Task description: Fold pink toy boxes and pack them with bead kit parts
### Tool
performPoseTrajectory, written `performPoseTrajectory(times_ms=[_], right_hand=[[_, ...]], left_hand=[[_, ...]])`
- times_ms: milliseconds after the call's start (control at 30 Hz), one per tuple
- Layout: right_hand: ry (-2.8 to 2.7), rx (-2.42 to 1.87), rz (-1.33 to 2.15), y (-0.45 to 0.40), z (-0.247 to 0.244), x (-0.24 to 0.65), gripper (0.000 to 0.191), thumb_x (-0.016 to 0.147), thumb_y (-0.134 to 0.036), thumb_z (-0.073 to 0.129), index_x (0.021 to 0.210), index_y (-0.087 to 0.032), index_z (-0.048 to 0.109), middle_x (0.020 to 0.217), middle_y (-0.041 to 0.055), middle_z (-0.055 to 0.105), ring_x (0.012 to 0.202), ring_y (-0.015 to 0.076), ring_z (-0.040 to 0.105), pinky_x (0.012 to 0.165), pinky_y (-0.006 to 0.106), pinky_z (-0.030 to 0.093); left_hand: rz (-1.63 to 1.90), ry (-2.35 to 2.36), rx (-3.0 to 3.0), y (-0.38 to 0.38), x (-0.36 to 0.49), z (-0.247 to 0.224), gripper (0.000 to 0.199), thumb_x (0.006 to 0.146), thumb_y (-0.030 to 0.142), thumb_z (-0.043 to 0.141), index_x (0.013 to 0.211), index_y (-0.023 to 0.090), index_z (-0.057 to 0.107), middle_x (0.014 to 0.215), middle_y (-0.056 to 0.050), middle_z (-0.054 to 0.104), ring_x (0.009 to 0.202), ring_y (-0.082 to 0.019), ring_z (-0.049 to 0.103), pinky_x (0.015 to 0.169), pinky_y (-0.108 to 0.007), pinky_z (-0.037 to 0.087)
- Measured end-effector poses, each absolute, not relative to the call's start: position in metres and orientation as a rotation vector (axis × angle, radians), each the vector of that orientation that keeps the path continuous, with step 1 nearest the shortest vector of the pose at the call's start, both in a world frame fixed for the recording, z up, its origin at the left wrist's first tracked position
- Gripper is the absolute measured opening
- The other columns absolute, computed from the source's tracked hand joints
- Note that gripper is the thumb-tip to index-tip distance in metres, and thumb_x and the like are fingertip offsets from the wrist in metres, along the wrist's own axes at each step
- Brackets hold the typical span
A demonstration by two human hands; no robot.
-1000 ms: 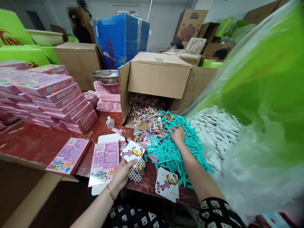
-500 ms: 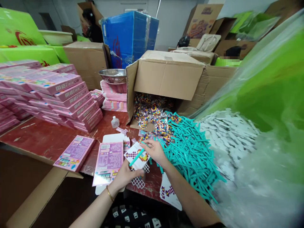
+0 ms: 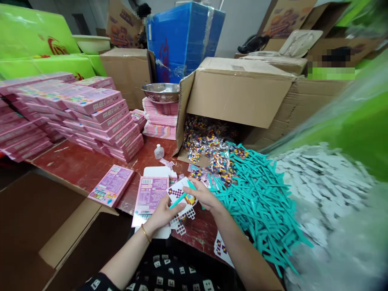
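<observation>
Printed card (image 3: 176,189) near six o'clock, teal strip (image 3: 178,200) across it, white lattice (image 3: 181,229) beneath; left hand (image 3: 162,212) closed, thumb pinning card; right hand (image 3: 204,195) half-curled at card's two-o'clock edge, grip unclear; card likely light, bendable; strip probably slick, pinch mid-length.

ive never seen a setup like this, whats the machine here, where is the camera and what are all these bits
There's no machine, just a person's two bare hands. The camera is worn on their head, looking forward and down.

The left hand holds a white card with a pixel-style picture; white plastic lattice pieces show below it. A turquoise plastic stick lies across the card, with the right hand at its upper end.

On the worn red tabletop are stacked pink printed boxes, a small white bottle, clear bags of colourful bits and a heap of turquoise sticks.
</observation>
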State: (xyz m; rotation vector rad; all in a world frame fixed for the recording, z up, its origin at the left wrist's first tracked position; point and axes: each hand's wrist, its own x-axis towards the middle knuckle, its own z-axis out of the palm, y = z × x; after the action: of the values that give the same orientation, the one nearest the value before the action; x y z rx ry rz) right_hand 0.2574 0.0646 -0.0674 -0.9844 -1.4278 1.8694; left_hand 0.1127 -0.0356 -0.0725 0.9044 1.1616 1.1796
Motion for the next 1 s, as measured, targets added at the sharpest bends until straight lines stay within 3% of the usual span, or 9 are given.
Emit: performPoseTrajectory(times_ms=[100,200,333,433,567,700,900,1000], right_hand=[[-1.418,-0.860,1.850,0.067,-0.074,0.240,0.052,0.062,-0.040,0.087,0.105,-0.021,0.064,0.091,-0.0003,0.070,0.082,0.0156,0.065,0.076,0.028,0.054],[-1.400,-0.862,1.709,0.092,-0.079,0.211,0.055,0.056,-0.040,0.088,0.102,-0.020,0.065,0.088,0.0008,0.071,0.076,0.0166,0.065,0.070,0.029,0.054],[-1.208,-0.912,1.437,0.154,-0.084,0.167,0.057,0.062,-0.050,0.080,0.105,-0.020,0.060,0.101,0.0050,0.069,0.089,0.0197,0.065,0.083,0.035,0.054],[-1.219,-0.924,1.412,0.186,-0.094,0.138,0.060,0.061,-0.049,0.080,0.108,-0.020,0.057,0.106,0.0060,0.068,0.096,0.0195,0.062,0.089,0.035,0.052],[-1.362,-0.900,1.589,0.188,-0.120,0.115,0.058,0.052,-0.043,0.086,0.099,-0.019,0.060,0.093,0.0026,0.069,0.080,0.0168,0.064,0.077,0.032,0.055],[-1.488,-0.891,1.719,0.179,-0.138,0.118,0.053,0.054,-0.044,0.085,0.094,-0.018,0.062,0.083,0.0008,0.069,0.073,0.0159,0.064,0.072,0.032,0.055],[-1.620,-0.840,1.677,0.182,-0.135,0.144,0.064,0.058,-0.052,0.082,0.110,-0.020,0.063,0.105,0.0045,0.069,0.091,0.0178,0.064,0.087,0.034,0.052],[-1.766,-0.764,1.733,0.170,-0.127,0.146,0.065,0.055,-0.053,0.084,0.107,-0.017,0.068,0.099,0.0042,0.070,0.086,0.0188,0.064,0.087,0.037,0.052]], left_hand=[[1.234,1.273,0.991,-0.037,0.096,-0.075,0.061,0.081,0.049,0.070,0.127,0.017,0.049,0.122,-0.014,0.066,0.109,-0.028,0.065,0.099,-0.047,0.050],[1.403,1.668,1.264,-0.049,0.073,-0.081,0.073,0.081,0.050,0.071,0.137,0.018,0.038,0.135,-0.018,0.052,0.128,-0.032,0.052,0.110,-0.053,0.040],[1.278,2.202,1.692,-0.073,0.043,-0.097,0.088,0.076,0.054,0.075,0.145,0.019,0.032,0.149,-0.022,0.036,0.143,-0.041,0.032,0.116,-0.069,0.019],[1.146,2.287,1.742,-0.082,0.034,-0.111,0.091,0.078,0.054,0.073,0.148,0.019,0.026,0.151,-0.024,0.034,0.144,-0.043,0.031,0.113,-0.072,0.024],[1.157,2.262,1.730,-0.081,0.034,-0.122,0.092,0.081,0.052,0.071,0.151,0.019,0.021,0.154,-0.025,0.032,0.145,-0.040,0.032,0.112,-0.067,0.031],[1.166,2.265,1.695,-0.080,0.034,-0.124,0.092,0.081,0.051,0.071,0.152,0.018,0.021,0.155,-0.026,0.031,0.145,-0.040,0.033,0.112,-0.064,0.035],[1.179,2.221,1.631,-0.081,0.029,-0.128,0.090,0.084,0.052,0.068,0.152,0.018,0.020,0.155,-0.025,0.033,0.145,-0.038,0.035,0.114,-0.061,0.036],[1.184,2.171,1.588,-0.080,0.028,-0.130,0.091,0.083,0.051,0.069,0.152,0.018,0.020,0.156,-0.024,0.033,0.145,-0.037,0.035,0.115,-0.060,0.034]])
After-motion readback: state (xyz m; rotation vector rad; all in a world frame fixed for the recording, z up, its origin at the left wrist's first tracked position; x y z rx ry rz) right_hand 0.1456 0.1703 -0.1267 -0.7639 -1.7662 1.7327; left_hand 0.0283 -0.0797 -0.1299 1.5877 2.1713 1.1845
